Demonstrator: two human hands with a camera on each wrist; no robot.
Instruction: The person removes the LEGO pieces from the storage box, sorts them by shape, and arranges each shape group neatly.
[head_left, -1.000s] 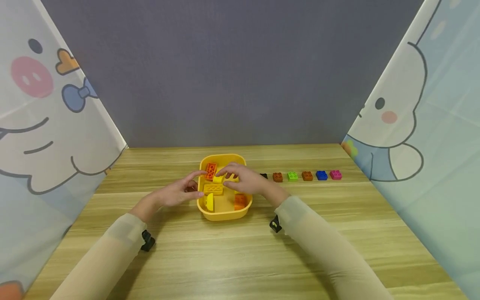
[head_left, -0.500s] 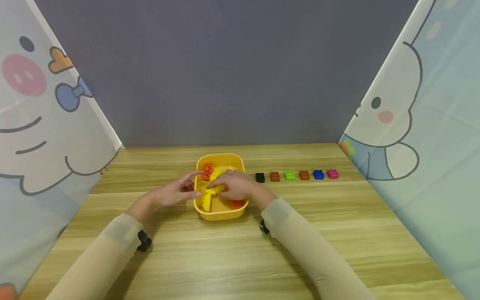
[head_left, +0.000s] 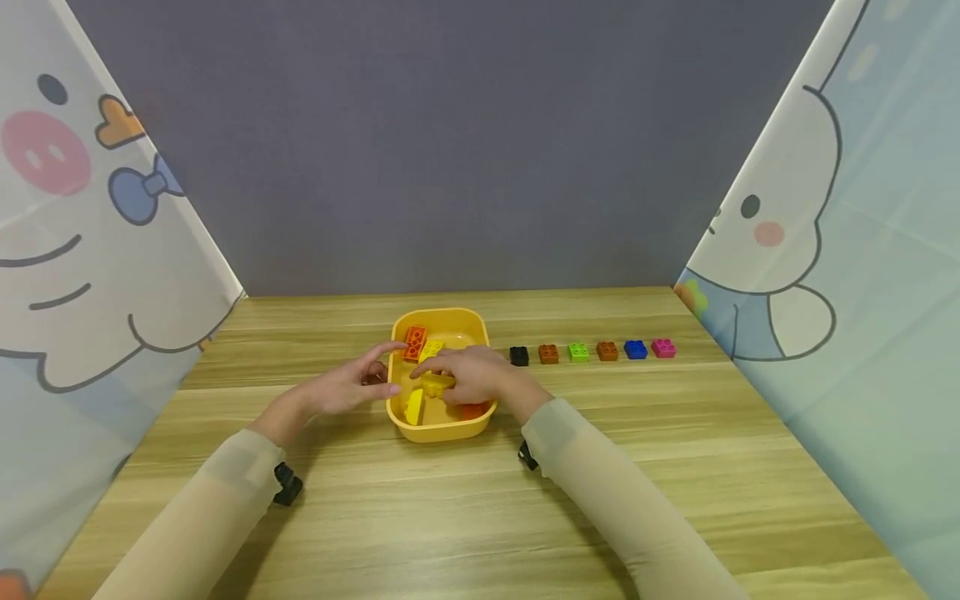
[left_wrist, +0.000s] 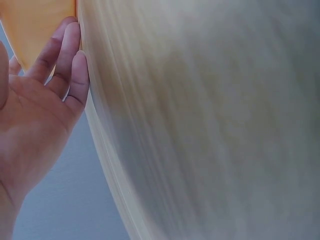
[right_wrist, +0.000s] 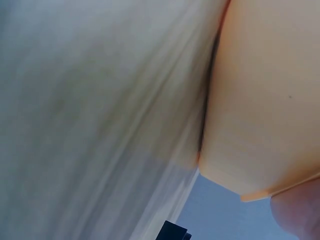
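Observation:
A yellow plastic box [head_left: 442, 433] stands on the table with several toy building bricks inside. My right hand [head_left: 476, 372] reaches into it from the right, finger and thumb around a yellow brick [head_left: 437, 384]. My left hand [head_left: 341, 387] is at the box's left side, thumb and forefinger spread at the rim. In the left wrist view its other fingers [left_wrist: 72, 55] lie by the box's outer wall [left_wrist: 40, 25]. Also inside are a red-orange brick [head_left: 415, 342], a yellow studded brick [head_left: 431, 349], a rounded yellow brick [head_left: 414, 407] and an orange piece [head_left: 472, 411], partly hidden.
Right of the box runs a row of small square bricks: black [head_left: 519, 356], brown [head_left: 548, 354], lime green [head_left: 578, 352], another brown brick [head_left: 607, 351], blue [head_left: 636, 349] and pink [head_left: 663, 348]. A grey panel [head_left: 450, 150] closes off the wooden table's [head_left: 450, 517] back.
My right hand has lowered into the box and taken hold of a yellow brick, which has tilted and shifted slightly right. My left hand keeps its place at the rim.

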